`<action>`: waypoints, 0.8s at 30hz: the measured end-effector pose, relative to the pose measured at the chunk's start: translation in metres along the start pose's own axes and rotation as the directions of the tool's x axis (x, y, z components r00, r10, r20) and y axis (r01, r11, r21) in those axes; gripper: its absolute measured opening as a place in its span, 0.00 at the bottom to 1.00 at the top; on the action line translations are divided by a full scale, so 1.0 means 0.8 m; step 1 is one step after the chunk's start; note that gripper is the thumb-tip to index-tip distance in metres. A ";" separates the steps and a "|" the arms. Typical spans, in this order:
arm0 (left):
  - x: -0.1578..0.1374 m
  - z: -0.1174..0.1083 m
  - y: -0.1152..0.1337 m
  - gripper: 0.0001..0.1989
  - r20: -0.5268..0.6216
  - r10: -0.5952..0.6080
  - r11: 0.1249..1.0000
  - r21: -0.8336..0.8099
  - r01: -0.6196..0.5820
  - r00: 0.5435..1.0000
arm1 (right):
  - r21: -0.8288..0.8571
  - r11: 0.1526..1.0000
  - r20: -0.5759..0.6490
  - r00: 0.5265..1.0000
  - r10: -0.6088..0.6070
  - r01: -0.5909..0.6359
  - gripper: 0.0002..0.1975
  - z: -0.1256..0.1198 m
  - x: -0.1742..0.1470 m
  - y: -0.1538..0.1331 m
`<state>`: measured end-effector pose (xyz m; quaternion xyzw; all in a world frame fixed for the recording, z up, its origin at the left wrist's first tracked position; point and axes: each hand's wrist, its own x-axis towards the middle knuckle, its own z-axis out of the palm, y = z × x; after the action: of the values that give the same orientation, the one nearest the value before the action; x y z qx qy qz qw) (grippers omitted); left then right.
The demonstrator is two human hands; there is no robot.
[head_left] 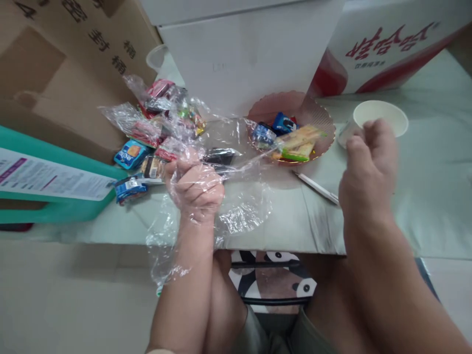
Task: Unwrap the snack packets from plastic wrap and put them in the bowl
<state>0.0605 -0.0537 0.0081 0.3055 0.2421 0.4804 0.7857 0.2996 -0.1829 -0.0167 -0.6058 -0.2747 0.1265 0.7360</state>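
My left hand (pixel 199 184) is closed in a fist around a crumpled clear plastic bag (pixel 243 206). Its film spreads over the table and hangs down along my wrist. My right hand (pixel 368 162), slightly blurred, has curled fingers and covers part of a pale paper cup (pixel 391 115); whether it touches the cup or pinches something is unclear. Wrapped snacks (pixel 162 123) lie heaped beyond my left hand, with a blue packet (pixel 132 154) at their edge. Between my hands, a pinkish fluted plate (pixel 324 132) holds several packaged snacks (pixel 304 140).
A white pen (pixel 317 188) lies before the plate. Behind stand a white box (pixel 250 59) and a red-and-white carton (pixel 391 54). At left are a brown cardboard box (pixel 73 78) and a green-framed object (pixel 84 209). The table's front edge (pixel 280 250) runs above my legs.
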 end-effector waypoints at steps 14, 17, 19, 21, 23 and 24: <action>-0.008 0.008 -0.030 0.30 -0.042 -0.310 0.948 0.061 0.312 0.950 | -0.079 0.995 0.351 0.932 0.087 -0.063 0.29 0.025 -0.082 0.036; -0.015 0.004 -0.032 0.30 0.096 -0.550 0.835 0.080 0.544 0.830 | -0.067 0.997 0.303 0.951 0.061 -0.043 0.08 0.025 -0.075 0.026; -0.016 0.001 -0.025 0.27 0.233 -0.616 0.786 0.121 0.606 0.752 | 0.047 0.996 0.204 0.976 0.069 -0.080 0.08 0.018 -0.075 0.018; -0.013 -0.004 -0.018 0.22 0.252 -0.590 0.807 0.183 0.561 0.767 | 0.174 0.975 0.107 0.987 0.120 -0.137 0.09 0.008 -0.075 0.010; -0.008 -0.009 -0.016 0.13 0.122 -0.496 0.847 0.289 0.447 0.860 | 0.227 0.952 0.070 0.979 0.193 -0.205 0.10 -0.002 -0.073 0.005; -0.005 -0.011 -0.017 0.09 0.049 -0.442 0.851 0.340 0.401 0.896 | 0.219 0.947 0.064 0.972 0.228 -0.237 0.09 -0.007 -0.071 0.003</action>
<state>0.0613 -0.0602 -0.0074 0.3983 0.3283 0.2300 0.8250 0.2566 -0.2164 -0.0341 -0.5442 -0.1990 0.2538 0.7745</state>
